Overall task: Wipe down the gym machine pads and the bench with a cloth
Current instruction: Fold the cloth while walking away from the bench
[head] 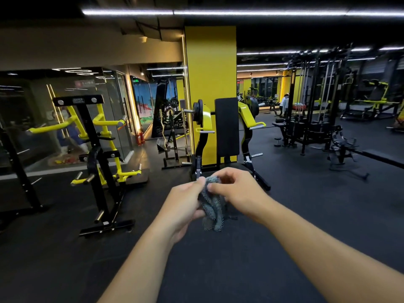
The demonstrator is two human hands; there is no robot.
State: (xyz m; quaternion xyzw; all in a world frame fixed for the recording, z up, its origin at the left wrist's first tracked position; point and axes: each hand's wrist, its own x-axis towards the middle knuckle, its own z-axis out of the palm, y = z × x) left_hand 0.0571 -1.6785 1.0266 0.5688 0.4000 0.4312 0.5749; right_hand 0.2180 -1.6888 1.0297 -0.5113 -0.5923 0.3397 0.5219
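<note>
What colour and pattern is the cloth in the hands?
Grey cloth with a fine dark-and-light checked weave, seen in the head view.

hands (185, 206): 2 | cloth (213, 206): 1 | fire extinguishers (140, 137): maybe 2

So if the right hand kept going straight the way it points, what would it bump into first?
The right hand points leftward at the grey cloth it already pinches, so the cloth comes first, then probably the left hand gripping the cloth's other side. Depth between them is hard to judge.
</note>
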